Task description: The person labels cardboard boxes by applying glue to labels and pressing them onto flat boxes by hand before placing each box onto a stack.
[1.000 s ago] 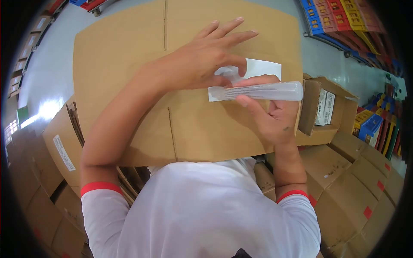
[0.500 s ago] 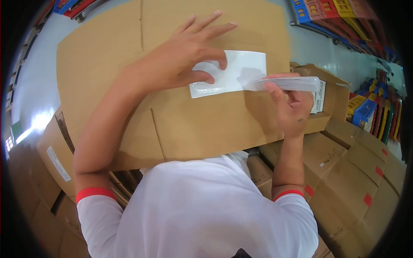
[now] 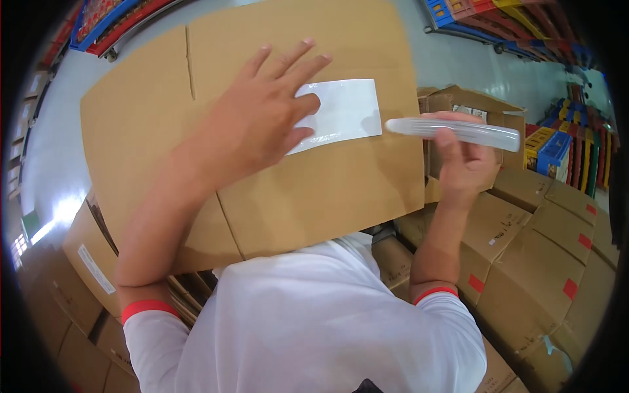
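Note:
A flat cardboard sheet point(image 3: 314, 196) lies in front of my body. On it is a glossy white rectangular sheet point(image 3: 347, 110). My left hand point(image 3: 265, 108) rests over the white sheet's left end, its upper fingers spread and the thumb and index finger curved apart on the sheet. Right of the cardboard, my right hand point(image 3: 466, 154) holds a bundle of clear plastic pieces point(image 3: 485, 134) between thumb and fingers. The bundle points left, its tip close to the white sheet's right edge but apart from it.
An open carton point(image 3: 514, 121) with white labelled packs stands behind my right hand. Closed cartons point(image 3: 537, 262) with red tags are at the lower right. More cartons point(image 3: 72, 301) are at the lower left. Coloured crates point(image 3: 485, 13) stand at the upper right, others point(image 3: 124, 26) at the upper left.
My right hand has moved right with the clear bundle, away from over the white sheet, which now shows more of its surface. My left hand stays at the sheet's left end.

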`<state>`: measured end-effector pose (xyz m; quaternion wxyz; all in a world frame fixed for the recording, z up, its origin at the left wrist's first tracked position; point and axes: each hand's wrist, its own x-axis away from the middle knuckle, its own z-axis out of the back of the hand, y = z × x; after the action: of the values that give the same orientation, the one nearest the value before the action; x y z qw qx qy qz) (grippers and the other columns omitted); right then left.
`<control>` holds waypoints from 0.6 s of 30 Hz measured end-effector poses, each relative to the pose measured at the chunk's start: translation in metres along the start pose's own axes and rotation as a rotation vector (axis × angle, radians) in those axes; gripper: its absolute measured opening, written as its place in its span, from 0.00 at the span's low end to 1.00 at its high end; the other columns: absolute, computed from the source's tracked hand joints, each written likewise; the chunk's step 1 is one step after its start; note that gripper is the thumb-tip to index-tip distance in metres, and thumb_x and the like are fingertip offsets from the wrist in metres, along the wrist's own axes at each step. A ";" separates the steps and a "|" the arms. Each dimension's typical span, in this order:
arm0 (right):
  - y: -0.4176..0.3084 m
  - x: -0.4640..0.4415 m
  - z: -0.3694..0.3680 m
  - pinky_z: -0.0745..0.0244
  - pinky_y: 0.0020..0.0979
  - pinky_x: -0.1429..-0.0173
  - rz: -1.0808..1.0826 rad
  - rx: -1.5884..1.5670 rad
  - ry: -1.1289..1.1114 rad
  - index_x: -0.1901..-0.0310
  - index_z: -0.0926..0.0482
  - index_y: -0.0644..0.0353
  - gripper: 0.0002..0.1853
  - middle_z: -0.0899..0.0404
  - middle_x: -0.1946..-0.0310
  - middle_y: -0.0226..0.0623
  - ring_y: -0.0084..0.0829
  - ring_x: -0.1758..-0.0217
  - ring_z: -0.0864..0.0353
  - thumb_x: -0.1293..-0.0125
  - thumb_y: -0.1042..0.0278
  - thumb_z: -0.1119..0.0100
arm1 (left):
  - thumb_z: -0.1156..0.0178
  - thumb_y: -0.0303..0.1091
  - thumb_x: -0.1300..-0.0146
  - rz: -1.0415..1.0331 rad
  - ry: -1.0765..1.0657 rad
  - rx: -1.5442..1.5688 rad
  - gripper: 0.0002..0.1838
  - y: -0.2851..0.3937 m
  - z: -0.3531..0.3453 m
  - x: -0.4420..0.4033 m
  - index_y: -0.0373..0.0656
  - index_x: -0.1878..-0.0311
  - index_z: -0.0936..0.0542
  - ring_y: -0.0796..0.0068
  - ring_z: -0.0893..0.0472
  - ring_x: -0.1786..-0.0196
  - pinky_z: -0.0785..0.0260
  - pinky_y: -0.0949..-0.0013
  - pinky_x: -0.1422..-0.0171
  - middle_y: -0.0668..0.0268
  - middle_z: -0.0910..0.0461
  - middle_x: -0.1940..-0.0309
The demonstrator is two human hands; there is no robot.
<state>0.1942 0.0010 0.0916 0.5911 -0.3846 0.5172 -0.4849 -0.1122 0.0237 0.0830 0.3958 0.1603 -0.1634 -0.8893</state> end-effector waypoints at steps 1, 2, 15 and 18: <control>0.001 0.001 -0.004 0.15 0.34 0.51 0.021 0.076 -0.061 0.51 0.16 0.69 0.12 0.11 0.56 0.44 0.34 0.56 0.10 0.30 0.71 0.27 | 0.21 0.34 0.46 -0.008 0.041 -0.023 0.18 0.005 -0.005 -0.003 0.41 0.56 0.18 0.48 0.40 0.17 0.44 0.41 0.16 0.56 0.32 0.23; 0.000 0.002 -0.009 0.15 0.34 0.51 0.028 0.078 -0.056 0.51 0.16 0.69 0.12 0.11 0.56 0.44 0.34 0.56 0.10 0.30 0.71 0.27 | 0.20 0.37 0.48 -0.015 0.084 -0.046 0.21 0.010 -0.008 -0.005 0.39 0.55 0.19 0.48 0.35 0.20 0.39 0.44 0.20 0.53 0.28 0.28; -0.034 -0.004 -0.035 0.18 0.31 0.50 0.179 0.063 -0.179 0.51 0.18 0.66 0.10 0.13 0.57 0.42 0.29 0.55 0.13 0.32 0.79 0.33 | 0.24 0.23 0.51 0.159 0.297 -0.013 0.22 0.015 -0.009 -0.013 0.39 0.54 0.24 0.62 0.19 0.56 0.29 0.63 0.54 0.59 0.20 0.56; -0.016 -0.005 -0.059 0.23 0.27 0.60 -0.081 -0.505 -0.120 0.50 0.21 0.64 0.08 0.17 0.57 0.39 0.26 0.64 0.18 0.26 0.73 0.39 | 0.30 0.21 0.38 0.278 0.617 0.343 0.13 0.007 0.008 -0.007 0.39 0.52 0.21 0.73 0.18 0.58 0.29 0.70 0.55 0.63 0.17 0.55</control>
<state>0.1333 0.0044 0.0982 0.4860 -0.5684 0.5702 -0.3401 -0.1065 0.0261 0.0945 0.5107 0.4607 -0.2031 -0.6970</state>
